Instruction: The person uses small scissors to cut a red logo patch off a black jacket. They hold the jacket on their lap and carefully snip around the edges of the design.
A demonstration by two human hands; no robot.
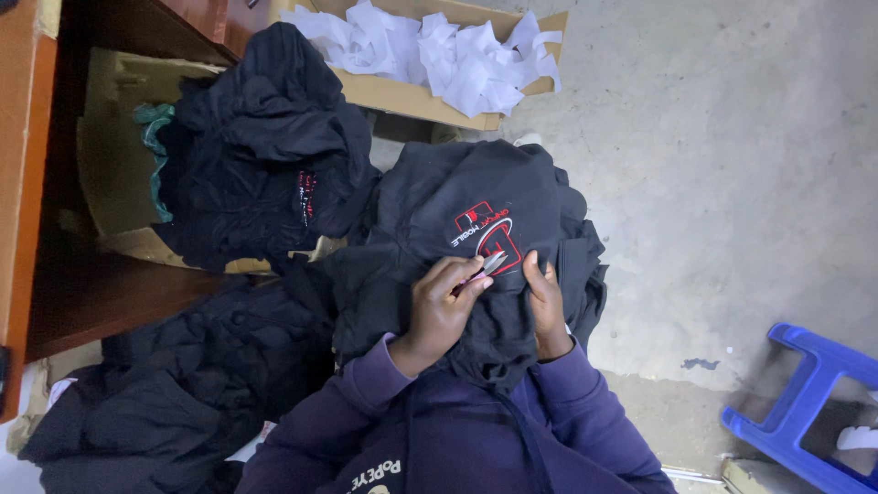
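my left hand (444,306) pinches small snips (489,266) tight against the black garment (457,238) at frame centre. my right hand (546,306) presses flat on the cloth, fingers loosely curled, beside its red-and-white emblem (485,236).

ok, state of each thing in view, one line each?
left hand: gripping small thread snips, tips on the embroidered patch
right hand: pressing the garment flat beside the patch
thread snips: held, blades pointing at the patch
black garment: draped over the lap, patch facing up
cardboard box: open, holding white paper scraps
black garment pile: heaped, crumpled
blue plastic stool: standing, partly out of frame
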